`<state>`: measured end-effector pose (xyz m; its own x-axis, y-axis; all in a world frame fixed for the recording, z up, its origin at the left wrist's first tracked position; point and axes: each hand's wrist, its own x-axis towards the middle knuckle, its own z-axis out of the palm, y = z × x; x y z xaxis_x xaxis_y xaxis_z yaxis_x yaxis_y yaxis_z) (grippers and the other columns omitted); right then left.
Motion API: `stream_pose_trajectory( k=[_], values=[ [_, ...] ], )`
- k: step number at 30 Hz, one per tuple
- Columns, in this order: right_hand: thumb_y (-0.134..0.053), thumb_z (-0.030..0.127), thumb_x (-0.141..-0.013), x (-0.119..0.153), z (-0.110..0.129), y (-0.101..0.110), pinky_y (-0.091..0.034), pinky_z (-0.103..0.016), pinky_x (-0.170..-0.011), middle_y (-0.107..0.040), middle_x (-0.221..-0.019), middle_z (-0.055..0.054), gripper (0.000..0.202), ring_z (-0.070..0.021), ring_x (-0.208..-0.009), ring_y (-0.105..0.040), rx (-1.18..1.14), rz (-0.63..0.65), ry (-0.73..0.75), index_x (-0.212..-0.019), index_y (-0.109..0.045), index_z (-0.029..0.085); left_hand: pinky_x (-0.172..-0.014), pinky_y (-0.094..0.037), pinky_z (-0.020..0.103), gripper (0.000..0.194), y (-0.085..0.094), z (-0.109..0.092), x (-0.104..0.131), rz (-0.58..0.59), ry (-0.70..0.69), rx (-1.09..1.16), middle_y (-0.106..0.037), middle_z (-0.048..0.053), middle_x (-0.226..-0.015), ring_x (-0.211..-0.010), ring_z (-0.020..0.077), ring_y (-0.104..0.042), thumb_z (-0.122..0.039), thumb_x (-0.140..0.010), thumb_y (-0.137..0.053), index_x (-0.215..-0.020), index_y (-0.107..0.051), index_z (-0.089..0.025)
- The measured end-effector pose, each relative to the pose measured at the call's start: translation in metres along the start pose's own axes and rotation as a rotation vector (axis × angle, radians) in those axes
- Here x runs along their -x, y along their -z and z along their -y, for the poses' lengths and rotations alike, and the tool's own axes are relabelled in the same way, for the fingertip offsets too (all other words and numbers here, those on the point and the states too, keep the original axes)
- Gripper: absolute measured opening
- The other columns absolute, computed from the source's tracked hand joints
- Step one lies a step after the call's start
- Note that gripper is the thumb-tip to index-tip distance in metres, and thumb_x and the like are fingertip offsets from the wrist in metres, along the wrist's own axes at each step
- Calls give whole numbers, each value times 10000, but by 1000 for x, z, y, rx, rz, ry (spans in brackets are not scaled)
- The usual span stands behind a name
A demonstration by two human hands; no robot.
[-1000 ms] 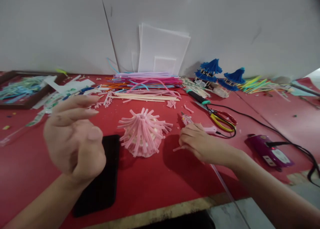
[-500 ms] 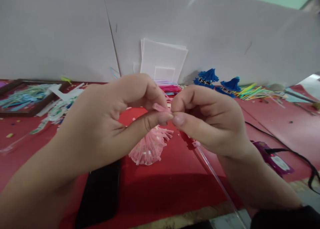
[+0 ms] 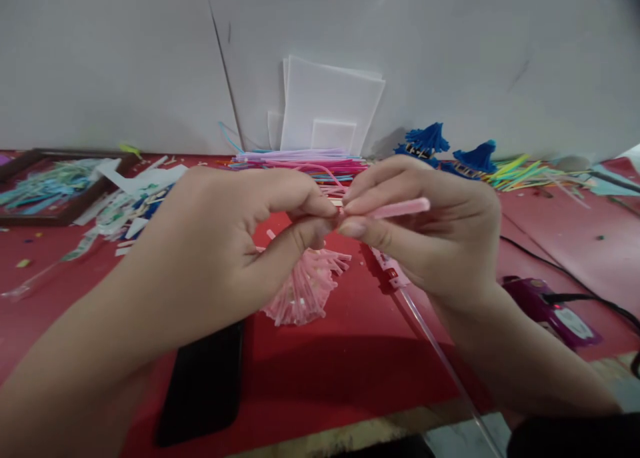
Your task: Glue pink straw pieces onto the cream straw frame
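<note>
My left hand (image 3: 240, 238) and my right hand (image 3: 425, 228) meet over the middle of the table, fingertips almost touching. Both pinch a short pink pipe cleaner (image 3: 403, 208); one fuzzy end sticks out to the right across my right fingers. The part between the fingertips is mostly hidden. Below my left hand lies a pink fringed bundle (image 3: 303, 291), fanned out like a skirt and partly covered by the thumb. Under my right hand rests a clear rod (image 3: 435, 345) with a pink piece (image 3: 393, 271) at its upper end.
A black phone (image 3: 200, 391) lies at the front left. Pipe cleaners (image 3: 300, 158) are piled at the back, before white sheets (image 3: 333, 98). Blue fringed pieces (image 3: 427, 138) stand back right. A purple device (image 3: 550, 311) with a black cable is at right, a brown frame (image 3: 65, 208) at left.
The pink end that stuck out by my left thumb no longer shows there; a pink end now points right over my right fingers. Both hands stay together, and the view has shifted slightly.
</note>
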<state>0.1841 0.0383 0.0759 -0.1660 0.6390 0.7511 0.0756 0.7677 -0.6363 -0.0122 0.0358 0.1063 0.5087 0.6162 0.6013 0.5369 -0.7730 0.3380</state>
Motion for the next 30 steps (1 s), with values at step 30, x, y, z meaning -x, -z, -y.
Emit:
stream_pose_trajectory(
  k=[30],
  values=[
    [-797, 102, -752, 4, 25, 21, -604, -249, -661, -718, -759, 21, 160, -109, -699, -676, 121, 233, -55, -738, -684, 215, -958, -493, 345, 278, 24, 24, 3, 220, -125, 43, -586, -6, -1264, -1097, 208, -599, -435, -937, -574, -833, -780, -280]
  ],
)
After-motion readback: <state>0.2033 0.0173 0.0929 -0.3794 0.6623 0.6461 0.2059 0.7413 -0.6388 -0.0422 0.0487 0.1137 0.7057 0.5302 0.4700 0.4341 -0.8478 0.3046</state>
